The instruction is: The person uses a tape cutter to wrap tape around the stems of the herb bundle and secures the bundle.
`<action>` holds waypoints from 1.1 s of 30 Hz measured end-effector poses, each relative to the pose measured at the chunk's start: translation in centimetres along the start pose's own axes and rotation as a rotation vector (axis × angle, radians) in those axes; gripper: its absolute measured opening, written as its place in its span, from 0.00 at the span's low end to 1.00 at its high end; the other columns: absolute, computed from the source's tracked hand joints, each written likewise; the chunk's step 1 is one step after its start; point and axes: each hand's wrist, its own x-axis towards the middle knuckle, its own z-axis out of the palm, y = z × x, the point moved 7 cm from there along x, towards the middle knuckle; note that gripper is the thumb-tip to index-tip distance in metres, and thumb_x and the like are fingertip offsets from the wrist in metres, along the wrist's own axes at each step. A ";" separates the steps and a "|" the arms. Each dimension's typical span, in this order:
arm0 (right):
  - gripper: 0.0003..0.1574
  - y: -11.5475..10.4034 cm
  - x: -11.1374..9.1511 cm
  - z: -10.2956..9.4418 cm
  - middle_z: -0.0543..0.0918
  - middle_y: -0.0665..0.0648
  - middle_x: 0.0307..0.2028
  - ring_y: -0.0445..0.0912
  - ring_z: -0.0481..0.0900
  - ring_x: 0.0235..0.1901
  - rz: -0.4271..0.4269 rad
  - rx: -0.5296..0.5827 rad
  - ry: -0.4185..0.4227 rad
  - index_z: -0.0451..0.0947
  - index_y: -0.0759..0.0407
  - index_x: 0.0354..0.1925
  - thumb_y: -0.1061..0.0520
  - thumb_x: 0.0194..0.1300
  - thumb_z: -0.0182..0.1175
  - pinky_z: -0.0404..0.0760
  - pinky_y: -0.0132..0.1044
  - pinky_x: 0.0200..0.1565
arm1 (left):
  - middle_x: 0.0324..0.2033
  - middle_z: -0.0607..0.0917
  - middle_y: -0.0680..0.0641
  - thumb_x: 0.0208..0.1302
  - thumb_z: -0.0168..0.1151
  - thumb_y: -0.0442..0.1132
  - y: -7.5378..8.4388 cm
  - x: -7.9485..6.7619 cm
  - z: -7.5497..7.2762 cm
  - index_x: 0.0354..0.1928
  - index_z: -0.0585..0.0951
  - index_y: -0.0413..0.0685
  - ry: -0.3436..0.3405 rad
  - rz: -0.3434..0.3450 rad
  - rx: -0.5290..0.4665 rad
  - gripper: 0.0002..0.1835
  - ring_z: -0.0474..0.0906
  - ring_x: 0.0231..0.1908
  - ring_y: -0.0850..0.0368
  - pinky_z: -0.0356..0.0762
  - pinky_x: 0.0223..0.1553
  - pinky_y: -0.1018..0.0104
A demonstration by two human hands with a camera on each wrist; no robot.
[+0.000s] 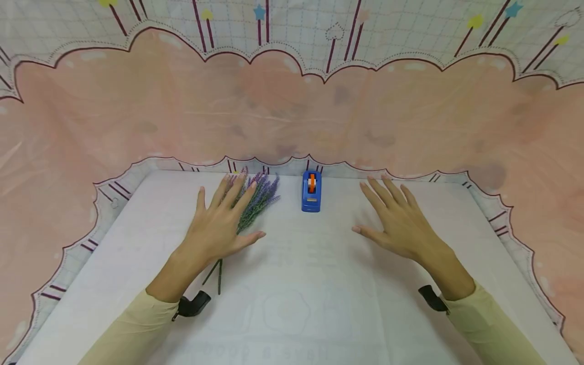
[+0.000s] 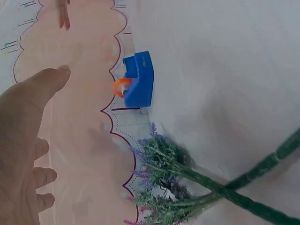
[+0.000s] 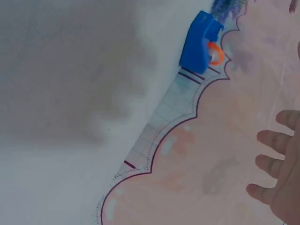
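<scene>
My left hand (image 1: 218,225) is held with fingers spread above the lavender stems (image 1: 257,203), covering part of them in the head view. Two green stalks (image 2: 248,176) cross each other in the left wrist view, with purple and pink flower tips beyond. A blue tape dispenser (image 1: 311,195) with an orange tape core (image 2: 123,87) stands at the far edge of the table, between the two hands. My right hand (image 1: 399,223) is spread out too, to the right of the dispenser, and holds nothing.
The white table (image 1: 310,284) carries these things. Behind it and around its sides hangs a peach cloth (image 1: 292,116) with a scalloped printed border. A black wrist camera (image 1: 193,304) sits at the left sleeve, another black camera (image 1: 432,298) at the right sleeve.
</scene>
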 end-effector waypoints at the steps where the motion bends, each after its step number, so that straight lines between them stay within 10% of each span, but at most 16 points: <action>1: 0.61 0.0 0.1 0.0 0.52 0.58 0.80 0.57 0.42 0.80 0.000 0.004 0.002 0.47 0.48 0.82 0.24 0.64 0.56 0.47 0.66 0.73 | 0.81 0.49 0.46 0.57 0.58 0.77 0.1 0.3 0.0 0.82 0.52 0.57 0.003 0.003 -0.011 0.57 0.42 0.79 0.43 0.46 0.67 0.22; 9: 0.55 -0.1 1.2 -0.6 0.60 0.60 0.77 0.59 0.52 0.78 -0.019 0.086 0.048 0.55 0.56 0.79 0.34 0.67 0.63 0.54 0.63 0.72 | 0.75 0.63 0.37 0.61 0.65 0.66 0.9 2.6 0.1 0.80 0.56 0.50 0.064 0.068 -0.145 0.52 0.60 0.73 0.36 0.62 0.67 0.32; 19: 0.42 0.0 2.6 -1.4 0.73 0.65 0.69 0.63 0.70 0.68 -0.010 0.184 0.104 0.67 0.59 0.73 0.48 0.67 0.68 0.68 0.62 0.66 | 0.71 0.67 0.36 0.66 0.69 0.52 1.3 5.7 2.4 0.80 0.57 0.53 -0.030 0.007 -0.448 0.46 0.64 0.71 0.37 0.71 0.63 0.39; 33: 0.37 0.4 4.8 -0.7 0.81 0.59 0.61 0.59 0.74 0.65 0.070 0.283 -0.019 0.67 0.56 0.73 0.46 0.72 0.62 0.72 0.60 0.64 | 0.59 0.78 0.37 0.67 0.69 0.40 2.7 10.3 6.3 0.79 0.59 0.51 -0.117 -0.009 -0.710 0.43 0.79 0.56 0.44 0.79 0.56 0.50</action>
